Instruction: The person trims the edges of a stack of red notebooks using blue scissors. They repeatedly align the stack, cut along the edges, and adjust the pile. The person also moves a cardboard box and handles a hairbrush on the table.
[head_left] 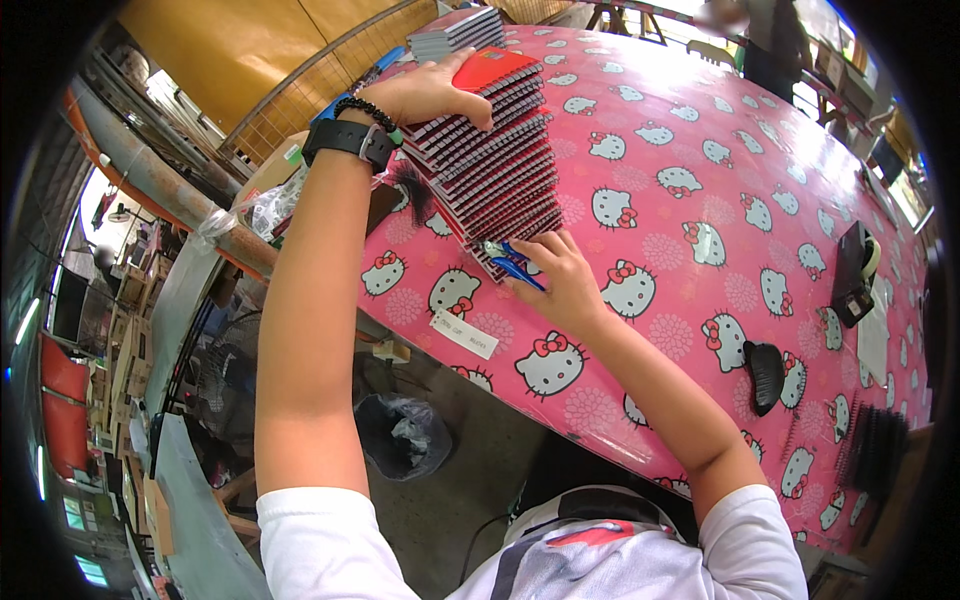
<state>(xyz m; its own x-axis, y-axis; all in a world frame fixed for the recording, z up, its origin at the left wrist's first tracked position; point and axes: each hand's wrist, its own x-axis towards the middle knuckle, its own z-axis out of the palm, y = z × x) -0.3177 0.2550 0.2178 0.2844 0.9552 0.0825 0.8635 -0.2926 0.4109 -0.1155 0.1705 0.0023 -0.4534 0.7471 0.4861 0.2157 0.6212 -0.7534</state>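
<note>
A tall stack of spiral-bound notebooks (490, 150) with red covers stands on the pink patterned table, its wire bindings facing me. My left hand (430, 95) lies over the top left of the stack, fingers stretched and thumb apart, touching the red top cover. At the foot of the stack my right hand (560, 275) is closed round blue-handled pliers (517, 272). The pliers' metal jaws are at the bindings of the lowest notebooks. Whether they grip a wire is too small to tell.
A paper slip (464, 333) lies near the table edge. On the right are a black stapler-like object (765, 378), a tape dispenser (853, 275) and black binding coils (872, 445). More notebooks (455, 35) stand behind. A lined bin (402, 437) is below; another person (775, 45) stands far off.
</note>
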